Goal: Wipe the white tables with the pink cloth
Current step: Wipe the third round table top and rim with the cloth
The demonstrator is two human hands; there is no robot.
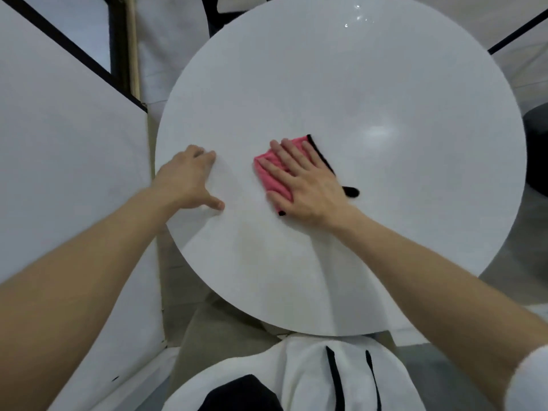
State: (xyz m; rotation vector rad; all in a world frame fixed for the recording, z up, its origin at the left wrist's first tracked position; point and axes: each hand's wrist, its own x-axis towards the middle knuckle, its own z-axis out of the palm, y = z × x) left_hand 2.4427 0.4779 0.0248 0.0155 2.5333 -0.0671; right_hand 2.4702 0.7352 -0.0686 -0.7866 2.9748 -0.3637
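Both bare forearms reach forward from the lower corners of the view over a round white bench. The right hand lies palm-down with its fingers straight and slightly spread, pressing flat on the pink cloth – nothing is curled round it. The cloth is folded, edged in black, and lies on the bench top a little left of the middle, on the near half; its pink shows past the fingertips and beside the thumb, and black trim shows along the far side of the hand. The left hand rests near the bench's left rim, well apart from the cloth, with the thumb stretched out toward the person and the fingertips on the surface – it holds nothing. A white panel stands just left of the bench, and a white garment with black marks shows at the bottom
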